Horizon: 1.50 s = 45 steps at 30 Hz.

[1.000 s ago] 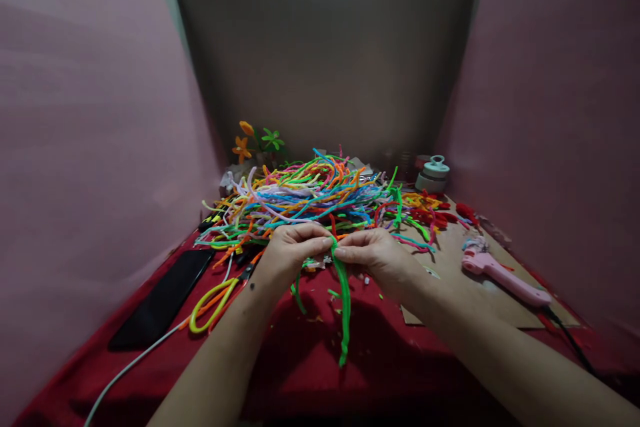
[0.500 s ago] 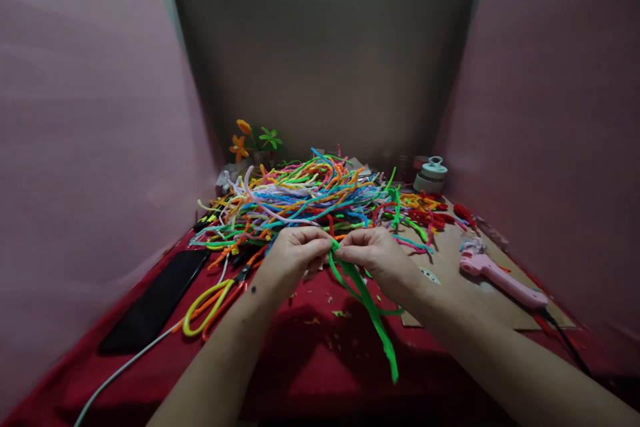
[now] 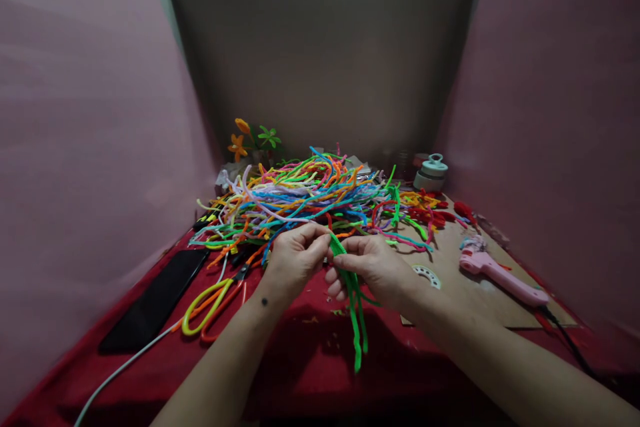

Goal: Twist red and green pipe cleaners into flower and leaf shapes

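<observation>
Several green pipe cleaners hang in a bunch between my two hands, their loose ends pointing down over the red cloth. My left hand pinches the top end of the bunch between thumb and fingers. Just below that, my right hand is closed around the strands, with its fingertips curled behind them. Behind both hands lies a large heap of mixed-colour pipe cleaners. Scissors with yellow and orange handles rest to the left of my left forearm.
A black flat slab lies at left beside a white cable. On the right, a pink glue gun rests on a brown board. Pipe-cleaner flowers and a pale green container stand at the back.
My right hand has shifted from a fingertip pinch at the top to a hold lower on the green strands. Their free ends have swung leftward and hang closer together.
</observation>
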Available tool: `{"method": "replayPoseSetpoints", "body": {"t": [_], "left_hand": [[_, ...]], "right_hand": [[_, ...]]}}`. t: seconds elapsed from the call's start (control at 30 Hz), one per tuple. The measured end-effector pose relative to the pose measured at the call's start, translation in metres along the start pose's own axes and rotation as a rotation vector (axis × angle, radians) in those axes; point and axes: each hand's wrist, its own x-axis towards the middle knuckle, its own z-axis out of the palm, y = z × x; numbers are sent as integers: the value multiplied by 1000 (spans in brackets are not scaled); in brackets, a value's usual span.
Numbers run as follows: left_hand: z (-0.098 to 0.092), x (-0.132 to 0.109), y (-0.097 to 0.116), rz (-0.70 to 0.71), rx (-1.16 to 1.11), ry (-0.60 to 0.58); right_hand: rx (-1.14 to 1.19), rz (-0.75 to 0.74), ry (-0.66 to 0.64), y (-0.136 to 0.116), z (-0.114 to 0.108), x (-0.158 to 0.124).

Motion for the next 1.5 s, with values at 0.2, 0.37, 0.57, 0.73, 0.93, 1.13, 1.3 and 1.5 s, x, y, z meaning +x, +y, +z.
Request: {"method": "replayPoseSetpoints", "body": {"t": [0.2, 0.37, 0.57, 0.73, 0.93, 1.13, 1.3, 1.5], "left_hand": [[0, -2, -9, 262, 281, 139], [-4, 2, -6, -18, -64, -43], [3, 2, -6, -158, -301, -195], [6, 2, -7, -115, -142, -85], [1, 3, -5, -140, -8, -106], [-1, 4, -8, -213, -117, -151], [-2, 5, -12, -247, -196, -138], [-4, 8, -14, -234, -239, -139]], "right_hand": [[71, 110, -78, 3, -2, -2], [97, 131, -153, 2, -8, -4], [97, 139, -193, 8, -11, 1], [21, 105, -188, 12, -11, 4], [-211, 73, -20, 5, -10, 1], [-158, 103, -58, 8, -15, 1], [-130, 191, -184, 12, -19, -2], [-144, 101, -73, 14, -13, -5]]}}
